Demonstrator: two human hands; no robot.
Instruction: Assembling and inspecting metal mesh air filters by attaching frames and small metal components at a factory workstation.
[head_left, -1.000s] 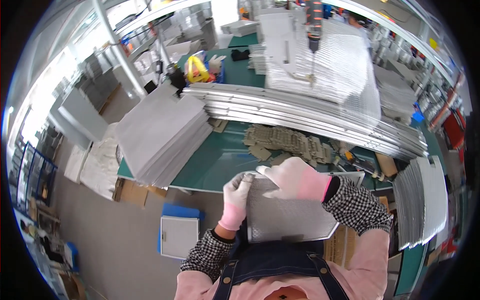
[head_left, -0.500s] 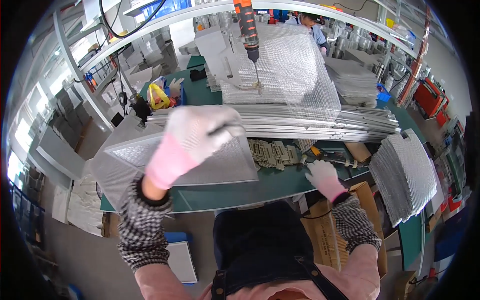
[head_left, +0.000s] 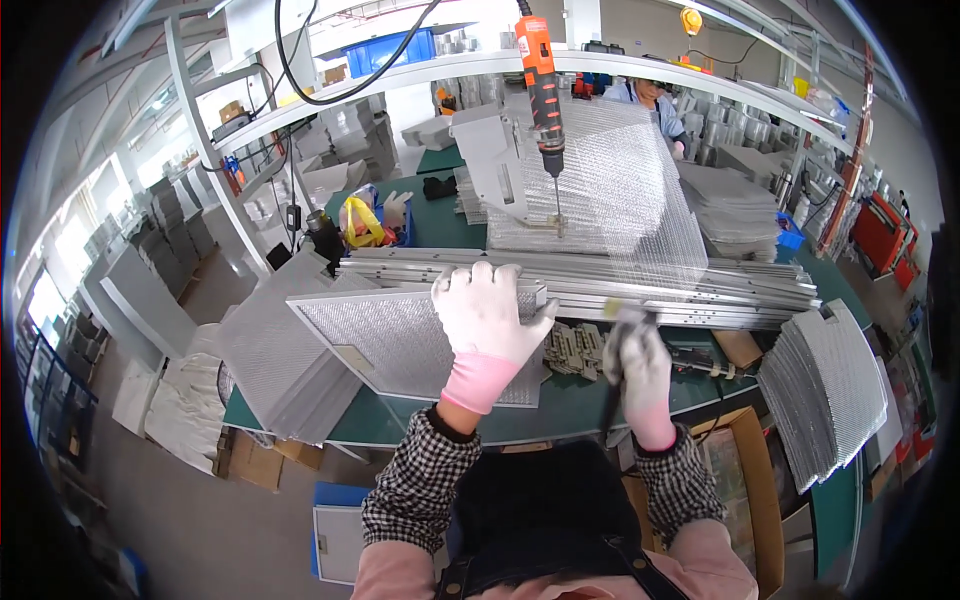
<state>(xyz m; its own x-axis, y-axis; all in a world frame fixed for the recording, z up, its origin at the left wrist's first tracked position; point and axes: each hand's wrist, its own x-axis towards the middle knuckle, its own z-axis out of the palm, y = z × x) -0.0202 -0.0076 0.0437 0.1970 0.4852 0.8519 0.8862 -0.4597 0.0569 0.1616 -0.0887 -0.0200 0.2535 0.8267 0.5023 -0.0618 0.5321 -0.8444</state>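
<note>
A framed silver mesh panel (head_left: 400, 335) sits tilted at the near side of the green bench. My left hand (head_left: 487, 315), in a white glove with a pink cuff, lies over its far rail; the fingers bend over the edge and the thumb points right. My right hand (head_left: 640, 375), gloved the same, is closed around a dark-handled hammer (head_left: 612, 400), smeared by motion, with a yellowish end by the head. It is raised just right of the panel. Beside it lies a pile of small beige brackets (head_left: 574, 350).
Long aluminium profiles (head_left: 700, 290) lie across the bench. An orange-black power screwdriver (head_left: 543, 95) hangs above. Mesh sheets are stacked at left (head_left: 270, 340) and right (head_left: 825, 390). Another screwdriver (head_left: 705, 362) lies right of the brackets. A co-worker (head_left: 655, 105) is behind the shelf.
My left hand has moved right and down onto the panel's far rail. My right hand has picked up the hammer and lifted it. The head view has shifted.
</note>
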